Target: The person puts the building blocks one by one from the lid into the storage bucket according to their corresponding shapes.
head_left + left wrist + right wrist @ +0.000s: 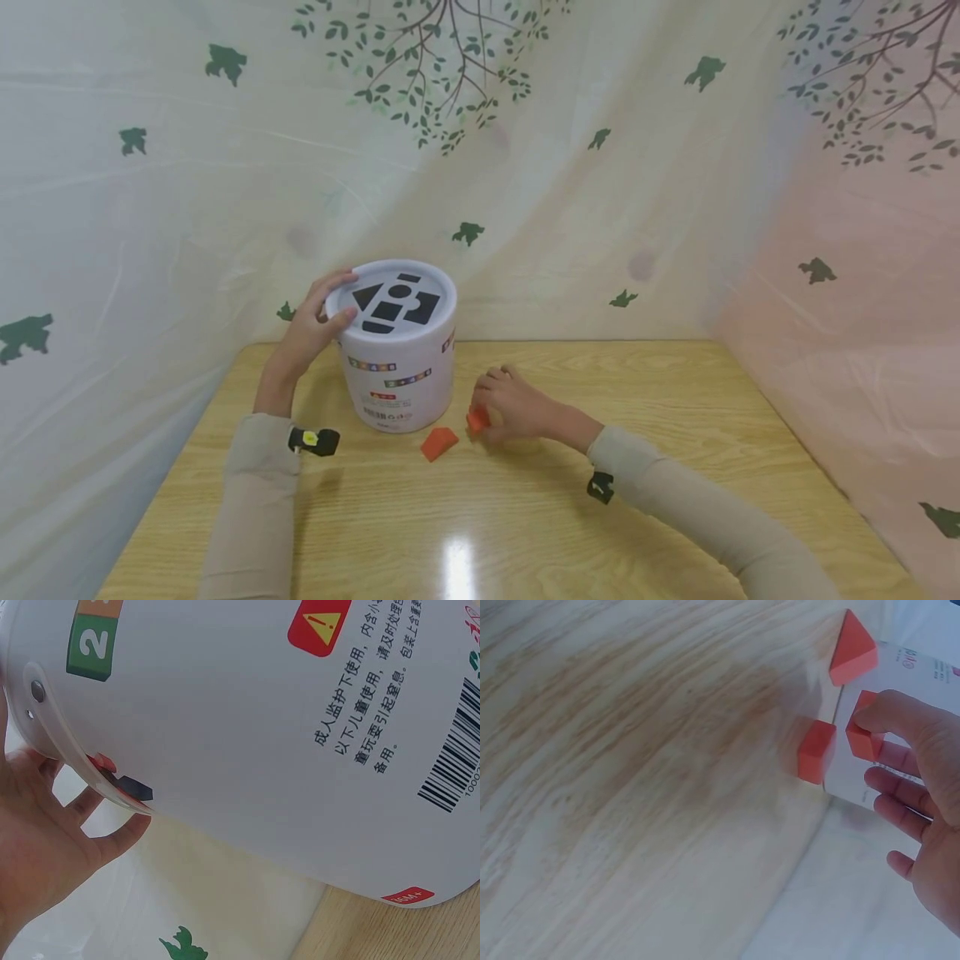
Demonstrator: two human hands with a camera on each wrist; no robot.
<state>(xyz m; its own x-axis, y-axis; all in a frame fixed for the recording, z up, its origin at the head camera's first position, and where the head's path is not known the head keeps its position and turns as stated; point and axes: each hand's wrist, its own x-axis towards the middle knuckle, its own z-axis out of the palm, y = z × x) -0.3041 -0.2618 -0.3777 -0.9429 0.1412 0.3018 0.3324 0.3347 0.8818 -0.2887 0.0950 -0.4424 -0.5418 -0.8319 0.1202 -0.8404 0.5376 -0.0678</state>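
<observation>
A white bucket (397,383) stands upright, its lid (341,300) cut with dark openings of various shapes. My left hand (307,329) grips the bucket's upper left edge, thumb and fingertips over the lid's rim. The left wrist view shows that hand (52,825) beside the white strap handle (71,754). To the bucket's right, my right hand (517,407) pinches a red block (862,735) between thumb and finger. Below the pinched piece in the right wrist view, a second red block (816,754) lies on the table. A red triangular block (439,443) lies before the bucket.
The wooden table (637,392) reaches back to a pale curtain (540,208) printed with leaves and branches. A black strap device sits on each wrist, the left one (315,440) close to the bucket. Light glares off the table's front part.
</observation>
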